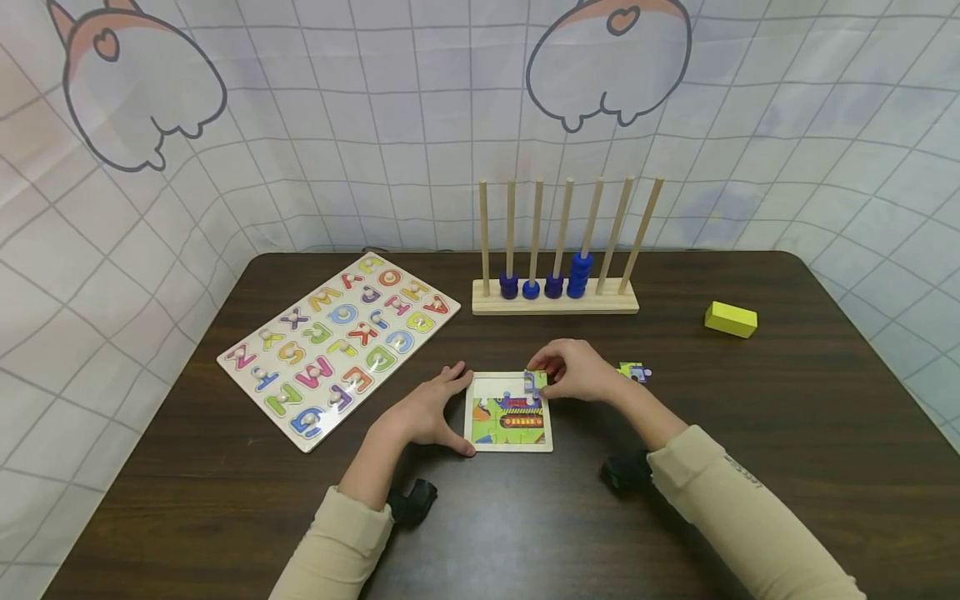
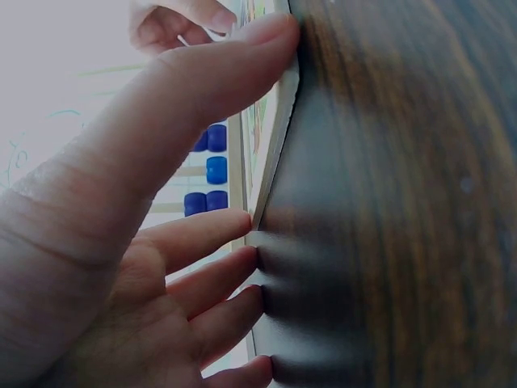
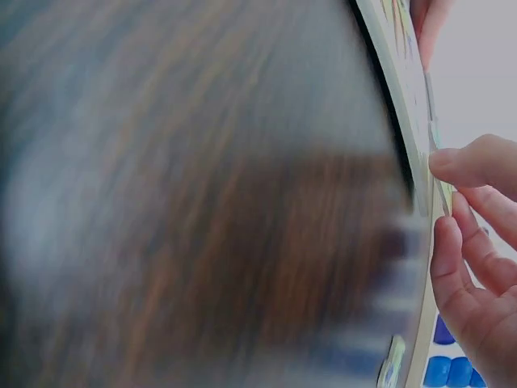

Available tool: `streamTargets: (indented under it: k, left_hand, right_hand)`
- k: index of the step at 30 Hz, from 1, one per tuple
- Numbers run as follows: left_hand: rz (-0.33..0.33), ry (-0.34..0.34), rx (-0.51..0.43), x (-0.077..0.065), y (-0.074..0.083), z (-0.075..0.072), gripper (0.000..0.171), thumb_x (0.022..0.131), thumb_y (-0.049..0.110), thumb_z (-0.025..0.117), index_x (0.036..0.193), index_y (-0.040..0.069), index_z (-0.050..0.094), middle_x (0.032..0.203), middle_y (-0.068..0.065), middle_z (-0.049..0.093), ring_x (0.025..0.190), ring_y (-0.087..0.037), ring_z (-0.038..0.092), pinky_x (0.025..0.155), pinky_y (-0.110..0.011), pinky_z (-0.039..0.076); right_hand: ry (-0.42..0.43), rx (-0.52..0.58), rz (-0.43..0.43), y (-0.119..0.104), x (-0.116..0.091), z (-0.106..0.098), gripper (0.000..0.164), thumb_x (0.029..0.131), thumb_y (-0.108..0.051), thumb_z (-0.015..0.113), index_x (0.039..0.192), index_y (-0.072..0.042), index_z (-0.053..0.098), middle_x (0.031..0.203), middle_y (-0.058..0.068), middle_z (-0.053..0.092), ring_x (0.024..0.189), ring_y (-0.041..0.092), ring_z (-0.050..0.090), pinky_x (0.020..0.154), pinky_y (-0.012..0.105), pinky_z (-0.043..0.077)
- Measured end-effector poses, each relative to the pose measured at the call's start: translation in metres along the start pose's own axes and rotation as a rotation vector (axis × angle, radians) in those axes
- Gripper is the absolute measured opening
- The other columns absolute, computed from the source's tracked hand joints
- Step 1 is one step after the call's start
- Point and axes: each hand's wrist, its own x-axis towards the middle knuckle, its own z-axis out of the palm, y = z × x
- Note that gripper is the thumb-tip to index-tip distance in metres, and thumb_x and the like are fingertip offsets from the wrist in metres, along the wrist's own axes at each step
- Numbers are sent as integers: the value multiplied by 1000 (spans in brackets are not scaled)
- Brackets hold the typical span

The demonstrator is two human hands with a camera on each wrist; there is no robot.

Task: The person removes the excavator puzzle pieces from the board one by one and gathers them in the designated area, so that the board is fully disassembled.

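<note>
It looks like a makeshift play corner, though whether in a home or a studio cannot be told. Creased, grid-printed cloth with cartoon animals hangs behind and beside a dark wood-grain surface, which carries playthings: a letter board, a bead rack, a puzzle and a yellow block.

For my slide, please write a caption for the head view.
Right hand holding a jigsaw piece at the far right corner of a partly filled tray, left hand touching its left edge.
</note>
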Motion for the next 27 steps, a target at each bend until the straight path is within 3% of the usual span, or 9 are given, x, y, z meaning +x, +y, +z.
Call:
streamTargets:
  k: [14, 27]
  left_hand:
    - [11, 1, 7, -1, 0, -1, 104, 60, 34, 85, 144, 10, 29, 152, -5, 14, 138, -24, 10, 107, -43, 20]
    - [13, 4, -8, -1, 1, -1, 104, 60, 33, 86, 144, 9, 29, 152, -6, 15, 138, -25, 11, 107, -45, 20]
  right_hand:
    - [84, 5, 11, 18, -24, -20, 30, 70, -2, 74, 99, -2, 67, 92, 6, 62, 83, 20, 57, 65, 28, 50]
    - [133, -36, 65, 45, -63, -49, 29, 73, 1, 72, 101, 0, 66, 97, 11, 62, 86, 24, 58, 69, 33, 51]
